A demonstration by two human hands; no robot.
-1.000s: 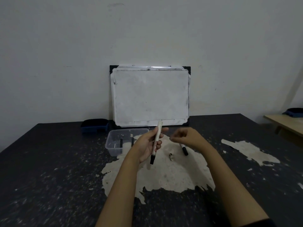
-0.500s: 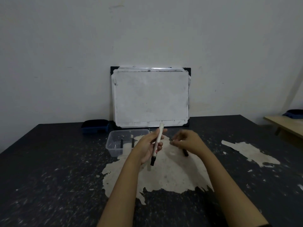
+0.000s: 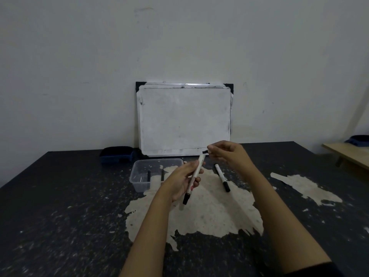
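Left hand fingers curled round the slim white black-capped marker pen, tilted above the dark speckled counter; right hand pinches a small black piece at its upper end, and I judge misalignment could drop it.

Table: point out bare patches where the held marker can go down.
Free: the stretch left of the tub, in front of the blue box; the right side beyond the loose marker. Crowded: around the left hand and right hand, between tub, loose marker and whiteboard.
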